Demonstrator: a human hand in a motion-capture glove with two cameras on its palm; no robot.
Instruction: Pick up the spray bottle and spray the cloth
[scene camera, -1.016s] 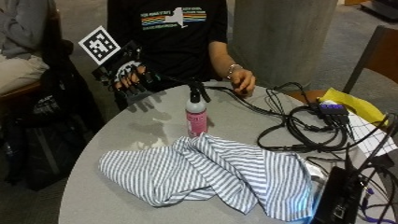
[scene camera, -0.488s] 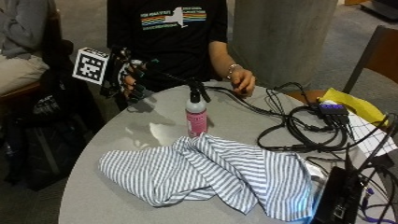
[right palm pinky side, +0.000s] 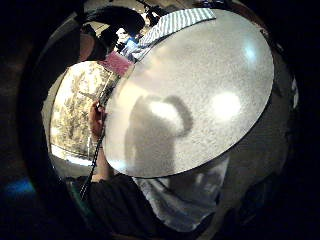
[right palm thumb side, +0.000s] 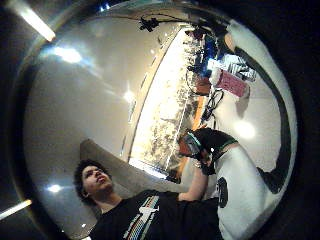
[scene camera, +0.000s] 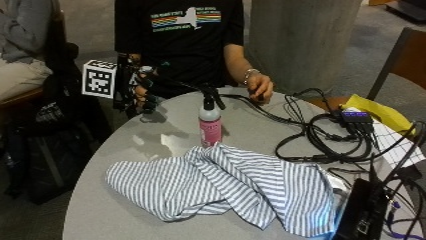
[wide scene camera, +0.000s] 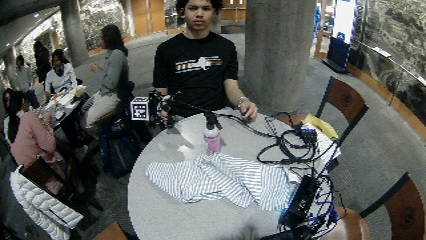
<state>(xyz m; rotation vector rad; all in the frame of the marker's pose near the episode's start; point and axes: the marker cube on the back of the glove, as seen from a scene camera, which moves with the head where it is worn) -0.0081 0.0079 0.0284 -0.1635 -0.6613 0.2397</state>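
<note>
A pink spray bottle (scene camera: 210, 128) with a black trigger head stands upright on the round grey table (scene camera: 133, 150), just behind a crumpled blue-and-white striped cloth (scene camera: 226, 187). My gloved right hand (scene camera: 142, 93) hovers at the table's far left edge, a hand's width left of the bottle. Its fingers hang loosely curled and hold nothing. In the wide outside view the bottle (wide scene camera: 212, 140), cloth (wide scene camera: 223, 180) and hand (wide scene camera: 164, 107) stand the same way. The thumb side palm view shows the bottle (right palm thumb side: 230, 82) at a distance, and the little finger side view shows the bottle (right palm pinky side: 117, 62) beside the cloth (right palm pinky side: 175, 20).
The person's bare left hand (scene camera: 259, 91) rests on the table's far edge by black cables (scene camera: 319, 135) that loop over the right side. A yellow sheet (scene camera: 376, 112) and black devices (scene camera: 363, 215) lie at the right. A chair (scene camera: 399, 55) stands at right.
My gloved hand has turned at the wrist and dropped slightly, staying near the table's left edge. Bottle and cloth have not moved.
</note>
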